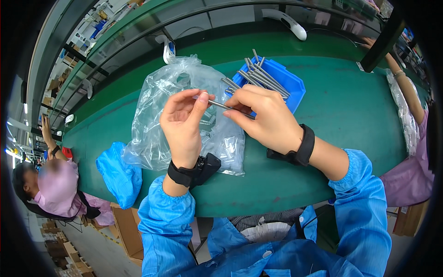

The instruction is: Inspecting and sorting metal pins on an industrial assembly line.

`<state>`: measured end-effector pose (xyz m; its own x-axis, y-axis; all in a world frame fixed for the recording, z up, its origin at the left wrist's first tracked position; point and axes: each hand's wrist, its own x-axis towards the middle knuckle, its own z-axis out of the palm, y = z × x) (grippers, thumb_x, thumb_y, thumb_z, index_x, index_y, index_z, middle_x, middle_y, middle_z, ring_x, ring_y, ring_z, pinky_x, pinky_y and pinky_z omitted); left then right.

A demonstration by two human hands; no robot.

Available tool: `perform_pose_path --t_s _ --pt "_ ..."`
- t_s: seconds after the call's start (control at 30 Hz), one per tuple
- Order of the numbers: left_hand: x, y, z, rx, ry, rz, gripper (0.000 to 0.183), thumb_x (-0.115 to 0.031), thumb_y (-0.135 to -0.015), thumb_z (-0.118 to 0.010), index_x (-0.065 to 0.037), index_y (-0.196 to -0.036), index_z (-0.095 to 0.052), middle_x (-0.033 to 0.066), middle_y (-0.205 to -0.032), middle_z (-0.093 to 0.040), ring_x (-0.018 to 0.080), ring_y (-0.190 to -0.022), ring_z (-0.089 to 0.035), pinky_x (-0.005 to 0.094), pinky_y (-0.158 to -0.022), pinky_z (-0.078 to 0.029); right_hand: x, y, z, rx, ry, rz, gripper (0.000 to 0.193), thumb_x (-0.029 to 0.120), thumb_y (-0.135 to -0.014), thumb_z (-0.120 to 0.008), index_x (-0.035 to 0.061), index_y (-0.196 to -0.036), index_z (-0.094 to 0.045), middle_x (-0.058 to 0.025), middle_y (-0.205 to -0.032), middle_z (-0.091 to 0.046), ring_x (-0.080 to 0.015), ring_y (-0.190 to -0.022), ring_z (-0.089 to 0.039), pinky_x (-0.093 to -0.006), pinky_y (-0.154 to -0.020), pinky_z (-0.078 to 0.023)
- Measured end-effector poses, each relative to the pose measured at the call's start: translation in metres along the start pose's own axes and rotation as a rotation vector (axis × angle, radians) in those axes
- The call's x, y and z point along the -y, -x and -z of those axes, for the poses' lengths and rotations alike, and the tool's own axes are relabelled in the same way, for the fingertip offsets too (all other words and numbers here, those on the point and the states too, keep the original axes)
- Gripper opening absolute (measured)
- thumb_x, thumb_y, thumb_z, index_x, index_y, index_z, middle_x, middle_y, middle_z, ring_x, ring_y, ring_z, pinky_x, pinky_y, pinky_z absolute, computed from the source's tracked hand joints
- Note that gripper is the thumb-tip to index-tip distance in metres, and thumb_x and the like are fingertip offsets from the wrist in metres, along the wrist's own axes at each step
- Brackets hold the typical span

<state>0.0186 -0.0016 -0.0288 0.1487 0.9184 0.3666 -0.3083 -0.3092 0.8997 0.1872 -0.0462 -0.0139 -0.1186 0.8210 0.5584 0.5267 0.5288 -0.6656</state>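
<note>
Tabletop (pixel 341 120) spans the middle of the frame, smooth and green, so anything slender that drops could probably roll across it toward the lower edge. Clear bag (pixel 154 104), left of centre, lies crumpled and loose; its folds could hide a small fallen part. Blue bin (pixel 296 90), right of upper centre, is partly covered in view by the right hand (pixel 274 120); a careless bump from the knuckles might shove it. That hand's grip is narrow, thumb and fingers pinching one end of a rod (pixel 219 105). Left hand (pixel 182 127), left of centre, has a similar grip, closed on the rod's other end. Black wrist box (pixel 206 170), below it, sits near the bag's lower right part and could snag there if the wrist turns low. Metal pile (pixel 263 76) in the bin points several ways, some ends beyond the rim, so one piece pulled out might drag others along. Rod, thin and ridged, slants between both hands at centre; pinched by fingertips alone, it may slip if either thumb eases.
</note>
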Motion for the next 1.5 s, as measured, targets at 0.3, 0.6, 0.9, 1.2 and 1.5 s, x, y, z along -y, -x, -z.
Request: perform_pose_path --t_s 0.3,0.6,0.9,1.2,1.5 --pt "0.004 0.004 -0.003 -0.072 0.088 -0.027 0.019 0.001 -0.084 -0.065 0.001 -0.101 -0.055 0.0136 -0.098 -0.063 0.0252 -0.092 -0.064 0.0298 -0.075 -0.052 -0.002 0.005 -0.007 -0.07 0.027 0.055 0.01 0.007 -0.078 -0.065 0.0016 -0.082 -0.057 -0.0111 -0.075 -0.055 -0.0316 -0.063 -0.057 -0.0386 -0.054 -0.046" --pt "0.005 0.003 -0.003 -0.057 0.134 -0.035 0.018 0.004 -0.082 -0.066 -0.001 -0.096 -0.056 0.013 -0.093 -0.064 0.0245 -0.087 -0.066 0.0311 -0.076 -0.052 0.004 0.005 -0.005 -0.019 -0.108 -0.097 0.012 0.005 -0.079 -0.069 -0.0031 -0.084 -0.062 -0.0107 -0.074 -0.063 -0.0187 -0.064 -0.063 -0.0282 -0.058 -0.05" --pt "0.003 0.003 0.0 0.019 0.124 -0.025 0.016 0.001 -0.085 -0.065 -0.003 -0.098 -0.056 0.0122 -0.097 -0.064 0.0243 -0.092 -0.064 0.0309 -0.076 -0.051 0.01 0.003 -0.005 0.055 -0.424 -0.346 0.011 0.007 -0.084 -0.065 -0.0029 -0.086 -0.061 -0.0055 -0.074 -0.063 -0.0101 -0.066 -0.061 -0.0239 -0.06 -0.049" --pt "0.003 0.004 0.0 0.063 0.139 -0.015 0.016 0.002 -0.085 -0.063 -0.003 -0.098 -0.056 0.0119 -0.098 -0.064 0.0239 -0.092 -0.064 0.0319 -0.077 -0.051 0.006 0.004 -0.01 0.057 -0.61 -0.433 0.014 0.009 -0.085 -0.064 -0.004 -0.083 -0.059 -0.0067 -0.071 -0.063 -0.0082 -0.064 -0.061 -0.0228 -0.056 -0.049" --pt "0.0 0.003 -0.002 0.087 0.141 0.035 0.014 0.0 -0.088 -0.06 -0.001 -0.101 -0.055 0.013 -0.099 -0.063 0.0233 -0.09 -0.064 0.0335 -0.077 -0.053 0.002 -0.002 -0.001 0.164 -0.836 -0.538 0.016 0.011 -0.087 -0.063 -0.0031 -0.091 -0.058 -0.0067 -0.08 -0.064 -0.0102 -0.069 -0.062 -0.0234 -0.064 -0.052"
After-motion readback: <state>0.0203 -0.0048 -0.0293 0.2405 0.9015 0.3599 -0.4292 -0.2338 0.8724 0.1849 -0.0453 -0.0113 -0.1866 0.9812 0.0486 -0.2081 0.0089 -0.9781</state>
